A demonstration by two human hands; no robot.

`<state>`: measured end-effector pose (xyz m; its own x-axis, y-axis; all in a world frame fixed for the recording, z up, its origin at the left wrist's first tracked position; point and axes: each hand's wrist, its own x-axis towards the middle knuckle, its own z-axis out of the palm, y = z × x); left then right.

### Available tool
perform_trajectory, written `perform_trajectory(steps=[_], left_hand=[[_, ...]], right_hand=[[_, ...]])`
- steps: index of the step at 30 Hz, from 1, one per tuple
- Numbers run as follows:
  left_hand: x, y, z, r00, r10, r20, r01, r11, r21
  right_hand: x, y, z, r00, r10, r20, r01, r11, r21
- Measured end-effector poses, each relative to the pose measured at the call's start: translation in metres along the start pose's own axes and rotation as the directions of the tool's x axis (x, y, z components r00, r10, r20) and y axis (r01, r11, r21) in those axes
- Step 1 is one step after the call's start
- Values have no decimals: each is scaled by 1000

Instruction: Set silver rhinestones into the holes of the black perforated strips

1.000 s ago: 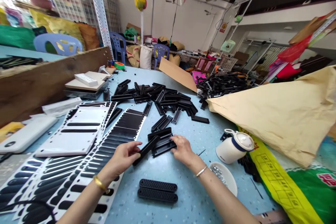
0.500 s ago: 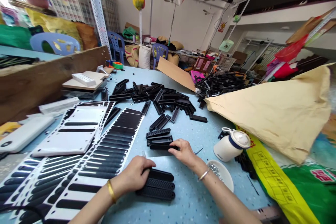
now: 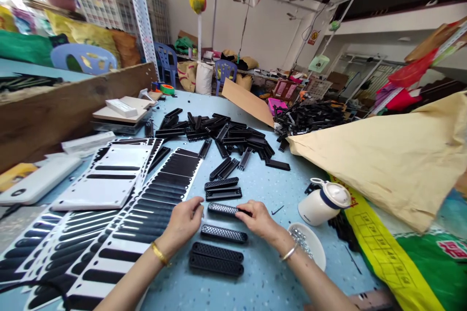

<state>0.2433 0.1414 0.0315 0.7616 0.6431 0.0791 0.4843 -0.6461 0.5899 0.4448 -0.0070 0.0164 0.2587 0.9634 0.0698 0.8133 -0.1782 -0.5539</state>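
Right hand [image 3: 260, 221]: pinching black textured plastic bar [image 3: 222, 209]
Left hand [image 3: 185, 222]: curled nearby, grip unclear
White lidded mug [image 3: 315, 209]: tabletop's [image 3: 270, 272] right side, lettering illegible
Yellow-green plastic bag [image 3: 383, 240]: printed grid

White bottle [image 3: 324, 202] w/ lid, blue chair [image 3: 83, 58] at back L

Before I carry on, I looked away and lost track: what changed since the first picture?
The left hand brought its black piece nearer, beyond the front pair, and let go. The right hand has taken hold of another textured piece. Mug and bowl stayed put.
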Motion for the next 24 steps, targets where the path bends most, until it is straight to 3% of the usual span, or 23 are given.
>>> perform_trajectory(steps=[4,7,13,19,24], left_hand=[[-1,-1,0,995,63,77,-65,998,18],[-2,-4,1,985,93,143,-99,994,41],[27,-18,7,999,21,47,-26,995,99],[55,-17,17,999,-6,51,2,996,89],[55,-11,16,998,-54,22,52,996,74]], right_hand=[[-12,-13,9,998,-39,54,40,999,-25],[-8,-7,11,1000,0,30,1,999,-34],[42,35,7,970,205,-129,-212,976,-41],[68,38,21,970,202,-134,-202,979,11],[64,37,26,967,192,-169,-187,981,44]])
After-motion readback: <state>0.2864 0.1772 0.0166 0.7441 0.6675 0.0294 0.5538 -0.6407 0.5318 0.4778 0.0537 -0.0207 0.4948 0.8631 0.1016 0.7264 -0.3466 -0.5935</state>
